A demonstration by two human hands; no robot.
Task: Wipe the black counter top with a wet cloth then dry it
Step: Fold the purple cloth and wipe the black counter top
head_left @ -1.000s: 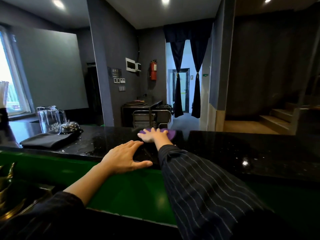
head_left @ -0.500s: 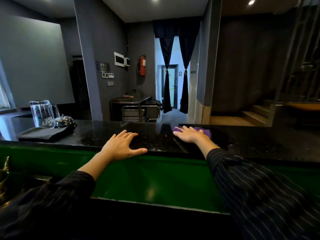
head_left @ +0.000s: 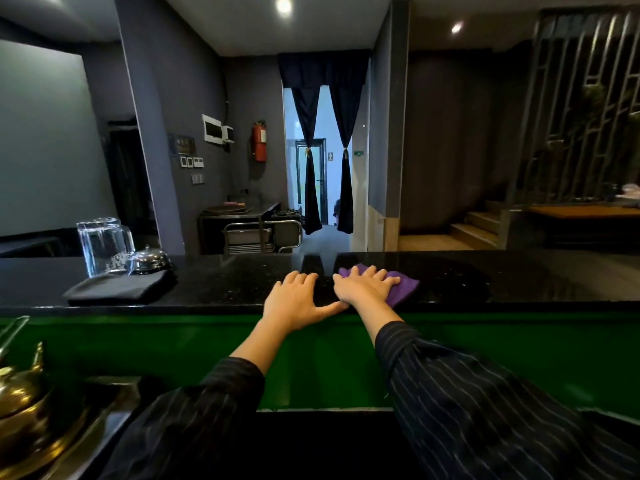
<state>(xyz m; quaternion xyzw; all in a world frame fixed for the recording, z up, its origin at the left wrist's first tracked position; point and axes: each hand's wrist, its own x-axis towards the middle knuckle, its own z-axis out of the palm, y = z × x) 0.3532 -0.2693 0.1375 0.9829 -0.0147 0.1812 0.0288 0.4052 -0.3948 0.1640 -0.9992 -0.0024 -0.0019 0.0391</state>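
The black counter top (head_left: 502, 282) runs across the view above a green front panel. My right hand (head_left: 363, 285) lies flat with fingers spread on a purple cloth (head_left: 403, 289), pressing it onto the counter near the front edge. My left hand (head_left: 296, 301) rests flat on the bare counter just left of it, thumb stretched toward the right wrist. Both arms wear dark striped sleeves.
A folded black cloth (head_left: 117, 289) lies on the counter at the left, with a glass pitcher (head_left: 102, 245) and a metal bell (head_left: 149, 259) behind it. A brass pot (head_left: 24, 400) stands low at the left. Beyond the counter are a doorway and stairs.
My right hand has slid the purple cloth back toward the near edge and closer to my left hand. The view has shifted so both hands sit nearer the centre.
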